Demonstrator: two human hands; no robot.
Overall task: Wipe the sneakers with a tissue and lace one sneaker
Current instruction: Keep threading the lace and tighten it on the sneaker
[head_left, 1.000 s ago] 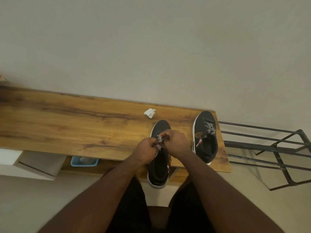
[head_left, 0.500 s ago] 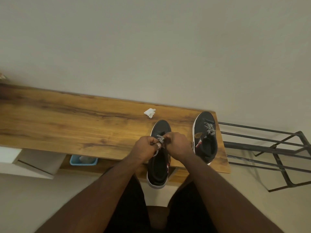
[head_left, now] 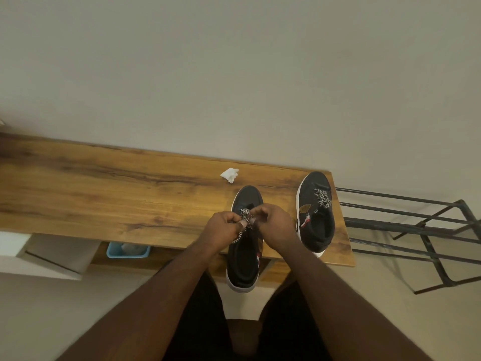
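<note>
While both hands are held over the near sneaker [head_left: 244, 256], a black-and-white lace [head_left: 243, 225] is pinched between them. The left hand [head_left: 223, 229] is closed on the lace, a loose end hanging below its thumb; the right hand [head_left: 276, 225] is closed on the lace's other part. This sneaker is set on the wooden counter [head_left: 104, 199], its heel past the front edge. A second sneaker [head_left: 316, 214], already laced, is placed near the counter's right end. A crumpled tissue [head_left: 229, 174] is seen beyond the near sneaker's toe. A metal rack [head_left: 416, 225] stands to the right.
</note>
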